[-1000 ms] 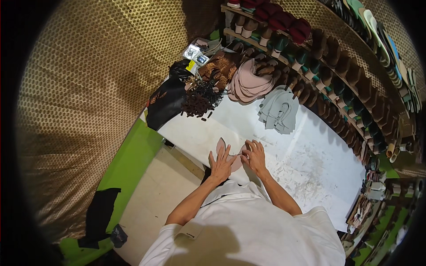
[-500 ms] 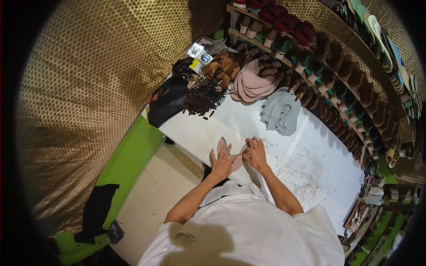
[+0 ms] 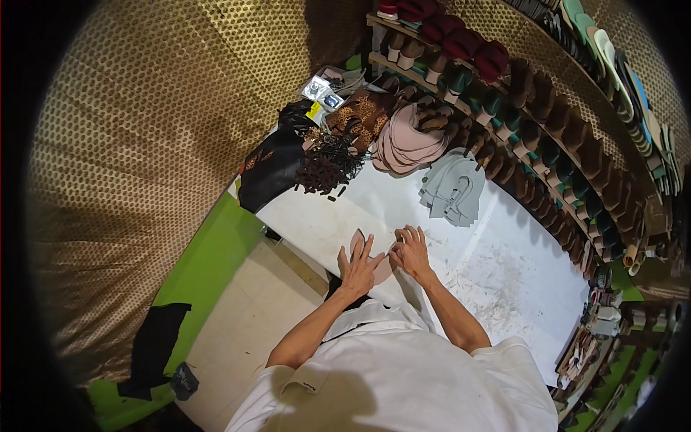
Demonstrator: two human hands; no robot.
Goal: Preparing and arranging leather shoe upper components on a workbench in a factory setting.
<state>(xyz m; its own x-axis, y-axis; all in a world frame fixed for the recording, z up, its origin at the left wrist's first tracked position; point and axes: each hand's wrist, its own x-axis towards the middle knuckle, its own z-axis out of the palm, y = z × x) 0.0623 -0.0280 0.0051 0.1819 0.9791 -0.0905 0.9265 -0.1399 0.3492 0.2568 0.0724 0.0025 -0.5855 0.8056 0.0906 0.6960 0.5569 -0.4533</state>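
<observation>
Presently, a pink cut piece (image 3: 386,271), apparently of shoe-upper material, is observed at the near edge of the white bench (image 3: 543,263), lying partly beneath and between the two hands. The left hand (image 3: 358,271) is laid palm down with its fingers spread, and the piece is covered in part by it; a pointed pink tip is exposed just beyond its fingers. The right hand (image 3: 410,253) is held just beside it with the fingers bent, thumb and forefinger being brought close together at the piece's right side. Whether the edge is pinched between them cannot be told at this scale.

Well beyond the hands, a stack of grey cut pieces (image 3: 450,189) is noted ahead and to the right. A fanned stack of pink cut pieces (image 3: 407,142) is placed farther ahead. Ahead and to the left, a heap of small dark brown pieces (image 3: 324,173) is found, with leopard-print material (image 3: 358,115) beyond it and black sheet material (image 3: 270,173) to its left. Light-coloured debris (image 3: 493,284) is seen scattered to the right of the right hand. Farther ahead and to the right, rows of brown shoes (image 3: 545,99) are carried on a tiered rack (image 3: 404,70).
</observation>
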